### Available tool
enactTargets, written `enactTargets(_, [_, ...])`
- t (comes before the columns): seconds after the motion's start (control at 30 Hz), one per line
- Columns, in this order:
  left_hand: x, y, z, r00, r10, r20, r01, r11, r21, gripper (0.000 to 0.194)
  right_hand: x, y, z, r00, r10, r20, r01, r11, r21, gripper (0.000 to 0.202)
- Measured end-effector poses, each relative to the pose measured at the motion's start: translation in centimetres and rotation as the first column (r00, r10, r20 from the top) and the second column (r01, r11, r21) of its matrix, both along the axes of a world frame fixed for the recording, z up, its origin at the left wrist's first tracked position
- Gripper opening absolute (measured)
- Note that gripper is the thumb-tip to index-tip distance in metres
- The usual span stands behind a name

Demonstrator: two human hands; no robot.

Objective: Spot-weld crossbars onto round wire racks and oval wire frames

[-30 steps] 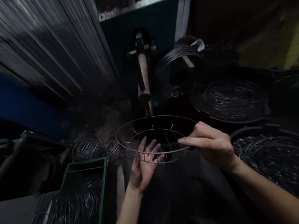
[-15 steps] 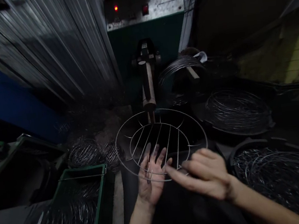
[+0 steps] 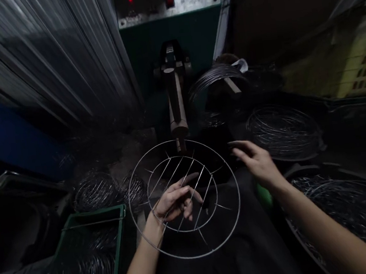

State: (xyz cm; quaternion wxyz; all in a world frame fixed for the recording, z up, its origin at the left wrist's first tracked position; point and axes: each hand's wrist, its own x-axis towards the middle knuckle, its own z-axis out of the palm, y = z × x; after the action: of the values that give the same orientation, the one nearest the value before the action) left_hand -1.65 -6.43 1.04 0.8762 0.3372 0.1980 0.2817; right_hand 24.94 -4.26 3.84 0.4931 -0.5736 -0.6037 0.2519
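A round wire rack [image 3: 188, 230], made of two concentric rings with several parallel bars and short spokes, lies with its far rim at the tip of the machine's arm [image 3: 177, 111]. My left hand [image 3: 178, 200] is beneath the rack, seen through its bars, with its fingers apart and partly bent; whether it bears any of the rack's weight I cannot tell. To the right of the rack, apart from it, is my right hand [image 3: 257, 161]. Its fingers reach out to the left, and no object shows in them.
A green machine [image 3: 143, 39] with a lit red lamp stands ahead. At lower left, a green crate [image 3: 123, 234] holds wire pieces. A tub [image 3: 294, 230] of small wire parts and a heap of wire rings [image 3: 280, 133] are at right. A wire coil [image 3: 215, 76] hangs near the machine.
My right hand has moved off the rack's near rim, up and to the right. The rack has turned and come nearer, and my left hand's fingers have bent over to the right beneath it.
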Motion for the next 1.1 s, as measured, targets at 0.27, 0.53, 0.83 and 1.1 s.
enactTargets(0.27, [-0.2, 1.5, -0.7, 0.999, -0.042, -0.011, 0.042, 0.999, 0.024, 0.054, -4.6, 6.4, -1.5, 0.868, 0.396, -0.3, -0.46, 0.868, -0.188, 0.032])
enactTargets(0.53, [-0.2, 1.7, -1.7, 0.993, -0.041, -0.115, 0.04, 0.999, -0.016, 0.061, -5.6, 7.2, -2.1, 0.935, 0.323, -0.143, -0.336, 0.939, -0.074, 0.021])
enactTargets(0.83, [-0.2, 1.8, -1.2, 0.99, 0.029, -0.141, -0.031, 0.999, -0.009, 0.06, -6.1, 6.9, -1.8, 0.872, 0.426, -0.241, -0.455, 0.887, -0.08, 0.02])
enactTargets(1.1, [-0.1, 1.8, -1.1, 0.986, 0.049, -0.16, -0.054, 0.998, -0.024, 0.06, -6.4, 7.1, -1.9, 0.894, 0.353, -0.275, -0.375, 0.926, -0.03, 0.025])
